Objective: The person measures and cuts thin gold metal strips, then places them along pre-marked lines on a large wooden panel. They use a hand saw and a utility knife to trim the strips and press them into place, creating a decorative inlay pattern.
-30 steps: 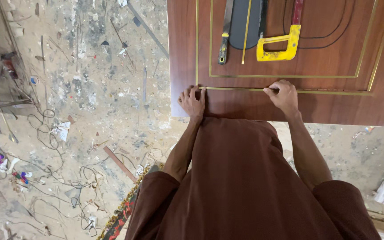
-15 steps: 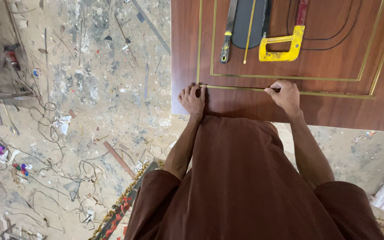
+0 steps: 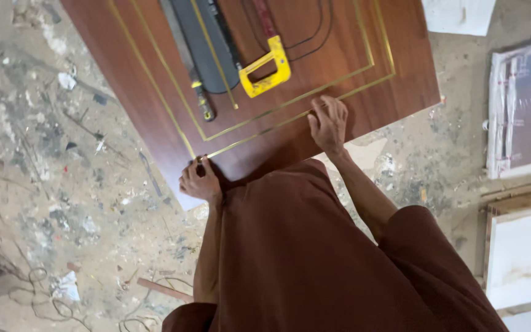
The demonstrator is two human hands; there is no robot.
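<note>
Reddish-brown wood-grain panel (image 3: 376, 104) lined with thin gold strips (image 3: 290, 117); a bright yellow saw handle (image 3: 267, 75) lies at its far side, above a brown garment (image 3: 290, 246).

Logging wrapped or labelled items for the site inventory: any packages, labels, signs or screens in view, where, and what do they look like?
Plastic-wrapped panel: right edge, on the floor, a flat rectangle, dark grey face, white edging under clear film.
White boards: lower right, flat rectangles in wooden frames, unwrapped.
White sheet: top right, by the brown door panel, a flat piece, plain.
No labels, signs or screens can be made out.
</note>
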